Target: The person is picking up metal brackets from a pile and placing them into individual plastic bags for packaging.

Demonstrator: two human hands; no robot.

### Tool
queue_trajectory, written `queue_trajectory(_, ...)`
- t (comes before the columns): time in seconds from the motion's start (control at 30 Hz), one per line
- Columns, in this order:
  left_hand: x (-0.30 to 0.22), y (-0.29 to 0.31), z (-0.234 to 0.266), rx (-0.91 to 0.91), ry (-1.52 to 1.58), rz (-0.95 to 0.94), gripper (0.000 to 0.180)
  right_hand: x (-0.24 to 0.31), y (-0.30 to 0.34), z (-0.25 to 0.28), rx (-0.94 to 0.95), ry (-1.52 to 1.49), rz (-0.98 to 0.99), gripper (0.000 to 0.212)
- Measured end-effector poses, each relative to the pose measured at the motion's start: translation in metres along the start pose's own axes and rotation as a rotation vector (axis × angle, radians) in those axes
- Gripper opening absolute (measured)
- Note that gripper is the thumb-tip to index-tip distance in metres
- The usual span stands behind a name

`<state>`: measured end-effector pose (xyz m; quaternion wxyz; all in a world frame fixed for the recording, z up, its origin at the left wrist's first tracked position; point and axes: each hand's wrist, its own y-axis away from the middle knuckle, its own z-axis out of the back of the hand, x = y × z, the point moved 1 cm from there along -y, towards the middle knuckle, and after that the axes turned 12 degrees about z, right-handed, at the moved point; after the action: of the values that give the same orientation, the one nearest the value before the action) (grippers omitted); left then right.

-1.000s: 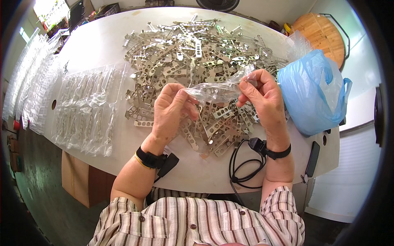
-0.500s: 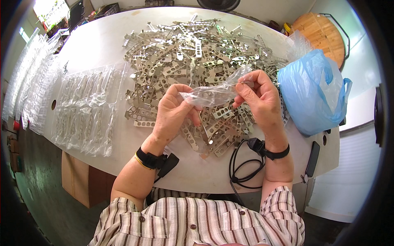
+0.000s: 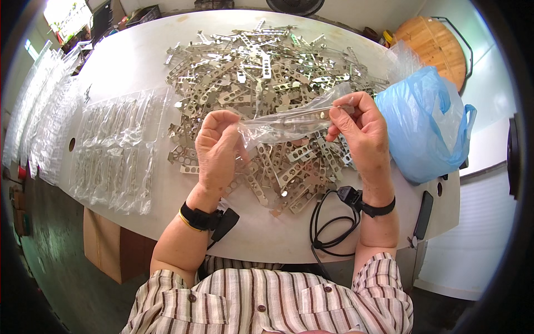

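Observation:
A clear plastic bag (image 3: 286,123), long and narrow, is stretched between my two hands above the heap of metal parts. My left hand (image 3: 216,149) pinches its left end between thumb and bent fingers. Its other end is gripped by my right hand (image 3: 364,132), thumb against the index finger. Whether anything thin lies inside the bag near the right fingertips I cannot tell. Under and beyond the hands spreads a large heap of flat silvery metal strips with holes (image 3: 233,97), lying in all directions.
To the left lies a clear plastic tray (image 3: 162,119) with bagged metal strips, beside stacked clear trays (image 3: 41,106). A blue plastic bag (image 3: 420,128) stands at the right. Nearer me are a coiled black cable (image 3: 317,244) and a black bar-shaped object (image 3: 424,216).
My hands have moved apart, the left one leftward and the right slightly rightward. The crumpled bag between them is now drawn out long.

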<state>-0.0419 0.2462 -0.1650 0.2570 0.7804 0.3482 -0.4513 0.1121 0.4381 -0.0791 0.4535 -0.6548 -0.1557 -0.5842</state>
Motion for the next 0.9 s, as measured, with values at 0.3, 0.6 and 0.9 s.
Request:
queue_trajectory(0.3,-0.007,0.008,-0.009,0.085,-0.138,-0.150,0.025,0.006,0.004,-0.001,0.072,0.053,0.032,0.010)
queue_trajectory(0.6,-0.008,0.018,-0.020,0.356,-0.626,-0.303,0.044,0.006,0.013,-0.017,0.213,0.013,-0.041,0.012)
queue_trajectory(0.9,-0.002,0.023,-0.021,0.345,-0.694,-0.132,0.022,0.004,0.015,-0.024,0.225,-0.079,-0.087,0.014)
